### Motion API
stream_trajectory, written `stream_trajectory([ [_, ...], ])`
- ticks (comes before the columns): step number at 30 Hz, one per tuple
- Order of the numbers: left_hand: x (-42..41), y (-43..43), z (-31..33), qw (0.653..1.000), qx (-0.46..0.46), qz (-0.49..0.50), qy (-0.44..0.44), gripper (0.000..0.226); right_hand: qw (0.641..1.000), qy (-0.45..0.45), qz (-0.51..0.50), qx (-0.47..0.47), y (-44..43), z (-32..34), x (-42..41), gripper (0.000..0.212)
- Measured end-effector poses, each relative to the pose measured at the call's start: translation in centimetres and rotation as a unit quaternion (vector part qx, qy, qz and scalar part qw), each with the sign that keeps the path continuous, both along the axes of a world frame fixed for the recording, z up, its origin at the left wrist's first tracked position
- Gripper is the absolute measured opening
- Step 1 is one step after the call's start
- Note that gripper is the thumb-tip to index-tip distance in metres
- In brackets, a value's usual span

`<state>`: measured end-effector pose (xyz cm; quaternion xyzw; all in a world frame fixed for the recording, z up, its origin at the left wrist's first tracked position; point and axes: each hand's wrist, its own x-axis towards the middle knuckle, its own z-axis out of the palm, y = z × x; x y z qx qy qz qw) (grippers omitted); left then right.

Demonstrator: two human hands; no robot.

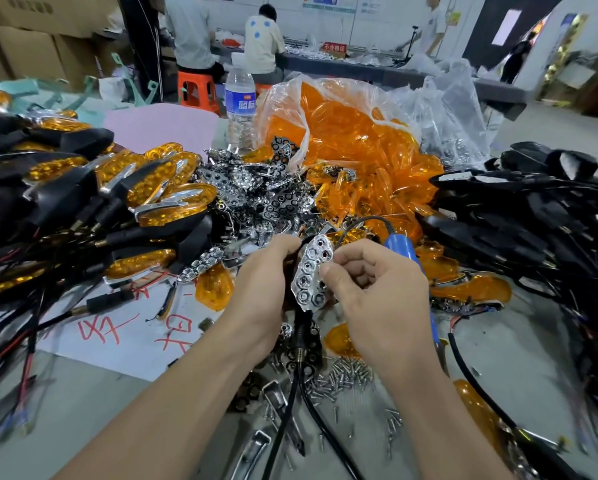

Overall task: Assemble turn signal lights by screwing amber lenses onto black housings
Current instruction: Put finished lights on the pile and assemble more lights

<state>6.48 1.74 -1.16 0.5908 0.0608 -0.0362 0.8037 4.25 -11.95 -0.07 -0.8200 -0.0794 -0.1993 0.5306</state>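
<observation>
Left hand (266,271) grips housing (301,332); right hand (377,289) pinches reflector (309,271) between them. Screwdriver (403,252) just behind right hand.

We are looking through one wide-angle camera worn on the head, facing forward and down across the table (83,410), sitting very near the left hand (259,289) and right hand (377,292), both filling our view's lower middle.

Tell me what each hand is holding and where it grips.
Left hand grips the black housing around its body, mostly hidden. Right hand pinches the chrome reflector at its right edge, with the blue screwdriver tucked behind its palm.
</observation>
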Motion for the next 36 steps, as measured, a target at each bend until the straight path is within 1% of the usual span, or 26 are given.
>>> stream_trajectory([
  [3, -0.1, 0.1, 0.6, 1.000, 0.003, -0.028, -0.008, 0.045, 0.999, 0.021, 0.014, 0.030, -0.2, 0.0, 0.2, 0.018],
  [5, 0.0, 0.3, 0.7, 0.999, 0.020, -0.039, -0.016, 0.042, 0.992, 0.062, 0.031, 0.103, -0.7, 0.0, 0.4, 0.020],
  [6, 0.1, 0.5, 0.6, 0.998, 0.031, -0.041, -0.024, 0.037, 0.985, 0.085, 0.042, 0.148, -1.0, 0.1, 0.5, 0.021],
  [7, 0.1, 0.7, 0.6, 0.998, 0.042, -0.041, -0.031, 0.025, 0.974, 0.105, 0.056, 0.190, -1.4, 0.2, 0.6, 0.023],
  [8, 0.2, 0.8, 0.6, 0.997, 0.048, -0.038, -0.039, 0.022, 0.963, 0.122, 0.073, 0.228, -1.8, 0.3, 0.7, 0.024],
  [9, 0.3, 0.9, 0.5, 0.997, 0.052, -0.032, -0.041, 0.026, 0.953, 0.135, 0.091, 0.256, -2.2, 0.5, 0.7, 0.023],
  [11, 0.5, 0.9, 0.3, 0.997, 0.056, -0.025, -0.045, 0.024, 0.941, 0.150, 0.118, 0.279, -2.6, 0.6, 0.8, 0.011],
  [12, 0.5, 0.9, 0.2, 0.997, 0.058, -0.019, -0.048, 0.022, 0.941, 0.151, 0.124, 0.277, -2.6, 0.7, 0.8, 0.006],
  [13, 0.7, 0.9, 0.1, 0.997, 0.064, -0.010, -0.050, 0.021, 0.944, 0.148, 0.125, 0.267, -2.6, 0.6, 0.7, 0.007],
  [16, 0.8, 1.0, -0.1, 0.993, 0.089, 0.016, -0.079, 0.022, 0.959, 0.122, 0.114, 0.228, -1.8, 0.4, 0.6, 0.019],
  [18, 0.7, 1.0, 0.1, 0.992, 0.083, 0.013, -0.092, 0.022, 0.968, 0.099, 0.107, 0.206, -1.1, 0.4, 0.4, 0.022],
  [20, 0.5, 1.0, 0.3, 0.992, 0.080, 0.009, -0.093, 0.028, 0.980, 0.077, 0.081, 0.162, -0.6, 0.3, 0.3, 0.020],
  [22, 0.3, 0.9, 0.5, 0.994, 0.072, 0.006, -0.080, 0.034, 0.992, 0.057, 0.045, 0.103, -0.5, 0.2, 0.2, 0.017],
  [24, 0.1, 0.7, 0.7, 0.998, 0.052, -0.002, -0.042, 0.023, 0.998, 0.033, 0.017, 0.047, -0.4, 0.2, 0.0, 0.016],
  [26, -0.1, 0.5, 0.9, 0.999, 0.023, -0.021, -0.011, 0.046, 1.000, 0.009, -0.007, -0.001, -0.2, 0.4, -0.2, 0.016],
  [27, -0.1, 0.5, 0.8, 0.999, 0.024, -0.030, -0.017, 0.054, 1.000, 0.000, -0.017, -0.018, -0.1, 0.5, -0.3, 0.016],
  [28, -0.1, 0.4, 0.6, 0.998, 0.041, -0.034, -0.030, 0.056, 0.999, -0.004, -0.024, -0.028, 0.0, 0.6, -0.3, 0.015],
  [30, -0.2, 0.4, 0.5, 0.994, 0.078, -0.037, -0.062, 0.048, 0.999, -0.003, -0.028, -0.032, 0.1, 0.6, -0.4, 0.016],
  [31, -0.1, 0.4, 0.5, 0.994, 0.074, -0.036, -0.070, 0.042, 0.999, 0.002, -0.026, -0.029, 0.1, 0.6, -0.4, 0.017],
  [34, 0.1, 0.6, 0.2, 0.992, 0.082, -0.038, -0.092, 0.038, 0.999, 0.032, -0.013, -0.017, -0.1, 0.4, -0.3, 0.022],
  [36, 0.0, 0.5, 0.3, 0.988, 0.095, -0.038, -0.113, 0.032, 0.998, 0.060, -0.006, -0.016, -0.4, 0.1, 0.0, 0.018],
])
